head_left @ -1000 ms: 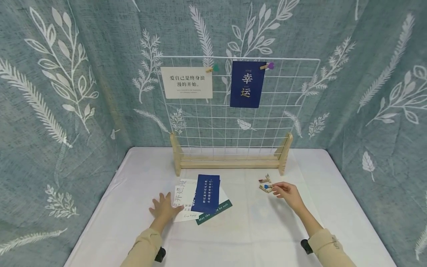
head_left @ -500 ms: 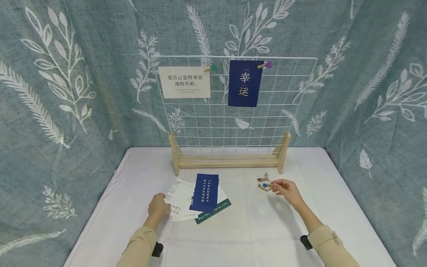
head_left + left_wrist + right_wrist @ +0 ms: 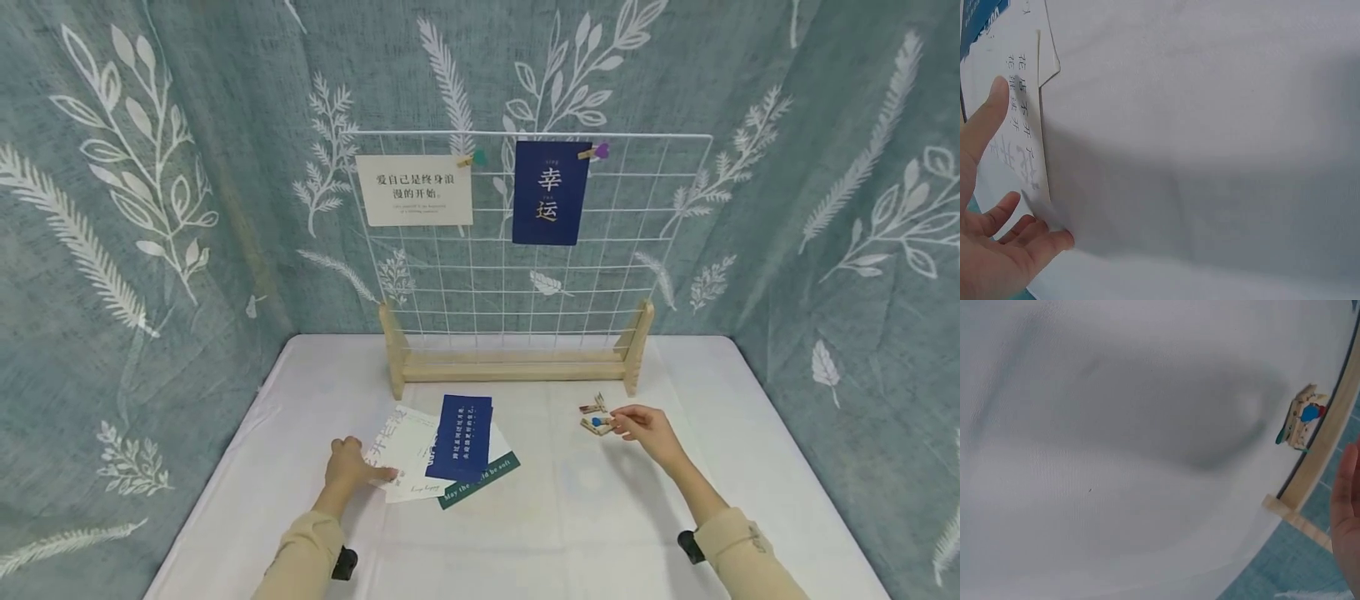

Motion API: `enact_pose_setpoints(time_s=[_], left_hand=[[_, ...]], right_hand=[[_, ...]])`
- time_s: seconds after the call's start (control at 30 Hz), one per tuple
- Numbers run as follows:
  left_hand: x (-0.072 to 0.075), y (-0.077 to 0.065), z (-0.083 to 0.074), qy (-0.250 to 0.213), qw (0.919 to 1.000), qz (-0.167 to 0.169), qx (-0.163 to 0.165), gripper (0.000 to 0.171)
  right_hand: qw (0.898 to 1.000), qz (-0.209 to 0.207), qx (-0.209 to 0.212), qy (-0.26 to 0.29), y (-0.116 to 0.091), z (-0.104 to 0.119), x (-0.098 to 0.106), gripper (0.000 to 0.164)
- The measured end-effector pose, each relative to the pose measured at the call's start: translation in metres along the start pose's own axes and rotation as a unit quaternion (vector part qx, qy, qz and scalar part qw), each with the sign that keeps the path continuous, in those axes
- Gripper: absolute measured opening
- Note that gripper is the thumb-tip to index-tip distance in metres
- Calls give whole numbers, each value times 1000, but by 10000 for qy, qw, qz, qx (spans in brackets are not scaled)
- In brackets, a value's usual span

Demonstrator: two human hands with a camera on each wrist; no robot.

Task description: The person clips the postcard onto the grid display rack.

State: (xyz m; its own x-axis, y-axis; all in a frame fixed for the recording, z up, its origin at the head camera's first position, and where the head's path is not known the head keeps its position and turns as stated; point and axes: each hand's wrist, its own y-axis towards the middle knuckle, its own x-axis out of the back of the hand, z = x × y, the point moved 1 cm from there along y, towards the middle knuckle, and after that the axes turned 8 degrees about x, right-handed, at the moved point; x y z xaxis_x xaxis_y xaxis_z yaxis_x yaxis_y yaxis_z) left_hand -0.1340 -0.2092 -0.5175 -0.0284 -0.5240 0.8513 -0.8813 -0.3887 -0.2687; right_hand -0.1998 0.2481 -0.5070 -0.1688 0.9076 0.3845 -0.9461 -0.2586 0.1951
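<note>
My left hand (image 3: 347, 471) is at the left edge of a pile of printed cards. Its thumb lies over a white card (image 3: 1025, 119) while the bent fingers (image 3: 1047, 247) hold that card's edge. On top of the pile lies a dark blue card (image 3: 460, 437); a green card (image 3: 480, 482) sticks out below. Over the table's right half hovers my right hand (image 3: 648, 433), fingertips close beside a small heap of wooden clothespins (image 3: 592, 408), one with a blue heart (image 3: 1311, 412). No clothespin shows in its fingers in the right wrist view, though the fingertips are outside it.
Behind the cards stands a white wire grid (image 3: 495, 287) on a wooden base (image 3: 513, 371). A white card (image 3: 415, 192) hangs there by a green-heart clothespin (image 3: 472, 158), and a blue card (image 3: 550, 196) by a purple-heart one (image 3: 594, 152). Patterned curtains (image 3: 150, 208) enclose the table.
My left hand, its fingers spread over the pile a second ago, has drawn back to the left and taken the white card's edge, shifting that card slightly left. My right hand stays beside the clothespins.
</note>
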Motion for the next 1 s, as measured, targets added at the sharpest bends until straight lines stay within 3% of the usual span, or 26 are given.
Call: enact_pose_setpoints(time_s=[0.23, 0.47, 0.67, 1.0], left_hand=[[-5, 2, -3, 219, 9997, 67, -50, 82], [-7, 5, -2, 387, 9990, 103, 222, 87], [-9, 6, -3, 208, 9993, 164, 277, 88], [-8, 6, -3, -95, 9996, 79, 240, 86]], right_hand=[[9997, 162, 138, -78, 1, 2, 1, 24], [9998, 128, 141, -94, 6, 3, 1, 25], [10000, -34, -4, 61, 7, 2, -3, 27], [9999, 50, -73, 56, -2, -5, -7, 26]])
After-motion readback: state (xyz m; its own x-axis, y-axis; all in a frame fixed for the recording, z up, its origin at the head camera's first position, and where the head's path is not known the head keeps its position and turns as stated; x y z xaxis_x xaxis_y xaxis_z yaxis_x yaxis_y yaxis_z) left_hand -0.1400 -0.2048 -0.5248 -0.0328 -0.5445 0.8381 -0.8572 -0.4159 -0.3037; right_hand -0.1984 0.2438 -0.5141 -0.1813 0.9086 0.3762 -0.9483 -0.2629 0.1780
